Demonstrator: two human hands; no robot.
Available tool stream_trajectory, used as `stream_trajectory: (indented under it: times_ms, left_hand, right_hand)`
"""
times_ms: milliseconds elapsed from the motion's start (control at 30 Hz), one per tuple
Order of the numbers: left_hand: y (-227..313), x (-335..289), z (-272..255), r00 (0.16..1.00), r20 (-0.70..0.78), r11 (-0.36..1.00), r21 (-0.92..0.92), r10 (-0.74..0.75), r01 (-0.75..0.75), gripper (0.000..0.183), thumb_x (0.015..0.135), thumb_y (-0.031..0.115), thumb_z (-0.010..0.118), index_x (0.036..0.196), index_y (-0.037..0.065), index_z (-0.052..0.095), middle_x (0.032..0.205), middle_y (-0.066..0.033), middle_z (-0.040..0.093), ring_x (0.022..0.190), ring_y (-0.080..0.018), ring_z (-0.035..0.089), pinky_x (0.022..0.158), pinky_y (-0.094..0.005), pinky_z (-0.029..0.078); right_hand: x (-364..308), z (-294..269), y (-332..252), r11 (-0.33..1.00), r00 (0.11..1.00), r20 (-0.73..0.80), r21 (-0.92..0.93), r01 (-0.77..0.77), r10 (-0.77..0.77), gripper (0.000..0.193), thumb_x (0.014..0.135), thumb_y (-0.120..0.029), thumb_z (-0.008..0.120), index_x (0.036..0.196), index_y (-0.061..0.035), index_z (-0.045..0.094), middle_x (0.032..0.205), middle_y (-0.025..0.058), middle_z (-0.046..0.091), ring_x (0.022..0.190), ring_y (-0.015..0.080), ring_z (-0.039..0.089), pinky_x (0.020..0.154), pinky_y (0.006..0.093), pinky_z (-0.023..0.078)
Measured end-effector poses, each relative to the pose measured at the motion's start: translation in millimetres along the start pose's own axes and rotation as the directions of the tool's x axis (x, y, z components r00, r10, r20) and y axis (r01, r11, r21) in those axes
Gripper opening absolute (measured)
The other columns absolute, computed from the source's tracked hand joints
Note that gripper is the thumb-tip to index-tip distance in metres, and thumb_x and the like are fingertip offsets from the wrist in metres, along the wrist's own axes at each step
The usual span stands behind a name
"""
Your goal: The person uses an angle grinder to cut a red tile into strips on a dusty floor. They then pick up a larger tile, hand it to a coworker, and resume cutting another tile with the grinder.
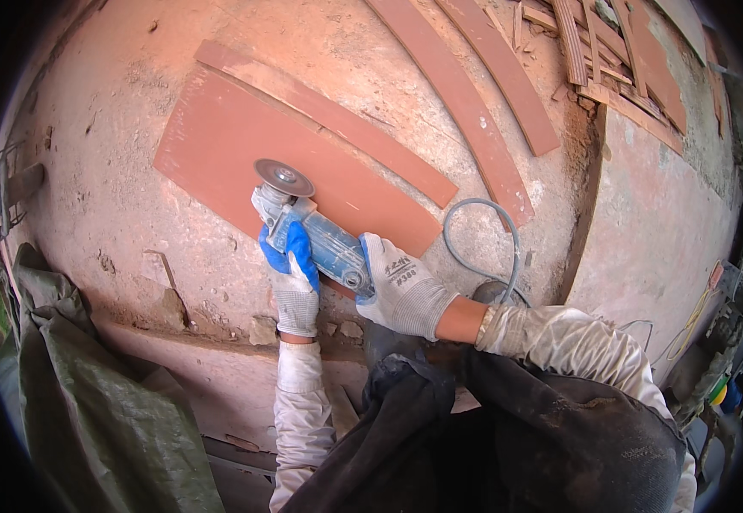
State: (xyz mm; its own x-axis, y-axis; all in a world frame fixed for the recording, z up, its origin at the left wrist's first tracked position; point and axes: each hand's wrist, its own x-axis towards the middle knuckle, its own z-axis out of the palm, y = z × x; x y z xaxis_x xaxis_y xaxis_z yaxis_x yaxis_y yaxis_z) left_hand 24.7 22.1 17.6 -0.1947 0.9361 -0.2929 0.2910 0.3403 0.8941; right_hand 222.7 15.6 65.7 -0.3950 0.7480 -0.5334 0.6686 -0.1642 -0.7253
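Both my gloved hands hold a blue angle grinder [324,246] above a wide reddish-brown tile slab [243,141]. My left hand [294,278], in a white glove with blue-coated fingers, is wrapped round the front of the body near the gear head. At the rear end, my right hand [406,291] is closed round the housing. The round cutting disc [284,177] faces up, tilted, over the slab; whether it spins I cannot tell. A grey cord [515,248] loops out to the right of the grinder.
Alongside the slab lies a narrow cut strip [329,120]. Two long strips [465,94] [508,73] stretch away at the far right, near a pile of broken pieces [611,51]. A raised concrete ledge [654,214] stands at right; a dark green tarp [106,393] hangs at left.
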Motion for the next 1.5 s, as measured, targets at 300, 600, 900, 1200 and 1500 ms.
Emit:
stream_trajectory:
  times_ms: [300, 600, 900, 1200, 1500]
  left_hand:
    - [2, 0, 1, 1.000, -0.007, 1.000, -0.009, -0.019, 0.019, 0.057, 0.119, 0.043, 0.048, 0.154, -0.001, 0.048, 0.147, -0.0175, 0.056, 0.133, -0.0245, 0.056, 0.116, -0.0398, 0.044]
    - [-1, -8, 0, 1.000, 0.000, 0.999, -0.052, 0.000, 0.000, 0.056, 0.119, 0.044, 0.046, 0.152, -0.001, 0.049, 0.147, -0.0158, 0.057, 0.133, -0.0242, 0.056, 0.115, -0.0393, 0.045]
    - [8, -59, 9, 0.981, -0.057, 0.888, -0.438, -0.185, 0.142, 0.049, 0.115, 0.041, 0.057, 0.146, 0.002, 0.056, 0.139, -0.0126, 0.063, 0.128, -0.0212, 0.062, 0.108, -0.0383, 0.052]
    - [45, -91, -15, 0.956, -0.288, 0.935, -0.351, -0.050, -0.057, 0.040, 0.111, 0.029, 0.066, 0.141, 0.002, 0.064, 0.128, -0.0055, 0.069, 0.114, -0.0127, 0.066, 0.100, -0.0319, 0.056]
    - [101, -128, -2, 0.924, -0.328, 0.812, -0.583, -0.197, -0.034, 0.041, 0.102, 0.006, 0.077, 0.140, -0.001, 0.063, 0.123, -0.0078, 0.075, 0.109, -0.0146, 0.073, 0.098, -0.0312, 0.060]
  right_hand:
    - [-1, 1, 0, 1.000, 1.000, -0.014, 0.011, 0.003, -0.003, 0.067, 0.089, -0.024, 0.080, 0.135, 0.0064, 0.042, 0.121, 0.0333, 0.063, 0.114, 0.0491, 0.069, 0.098, 0.0533, 0.057]
    - [-9, 2, 3, 0.999, 0.999, -0.006, -0.012, 0.034, -0.034, 0.078, 0.089, -0.024, 0.081, 0.145, 0.0103, 0.040, 0.126, 0.0339, 0.061, 0.117, 0.0490, 0.067, 0.101, 0.0524, 0.055]
    - [-34, 20, 15, 0.977, 0.980, -0.018, -0.081, 0.197, -0.199, 0.090, 0.089, -0.028, 0.080, 0.154, 0.0136, 0.035, 0.134, 0.0335, 0.057, 0.124, 0.0481, 0.063, 0.106, 0.0513, 0.053]
    - [-59, -53, 53, 0.946, 0.902, 0.299, 0.178, 0.269, -0.313, 0.087, 0.092, -0.047, 0.084, 0.154, 0.0018, 0.047, 0.142, 0.0288, 0.060, 0.135, 0.0438, 0.060, 0.113, 0.0490, 0.050]
    - [-181, -142, 203, 0.888, 0.770, 0.452, -0.320, -0.331, 0.450, 0.073, 0.096, -0.050, 0.078, 0.150, -0.0065, 0.057, 0.132, 0.0243, 0.071, 0.128, 0.0405, 0.066, 0.112, 0.0466, 0.051]
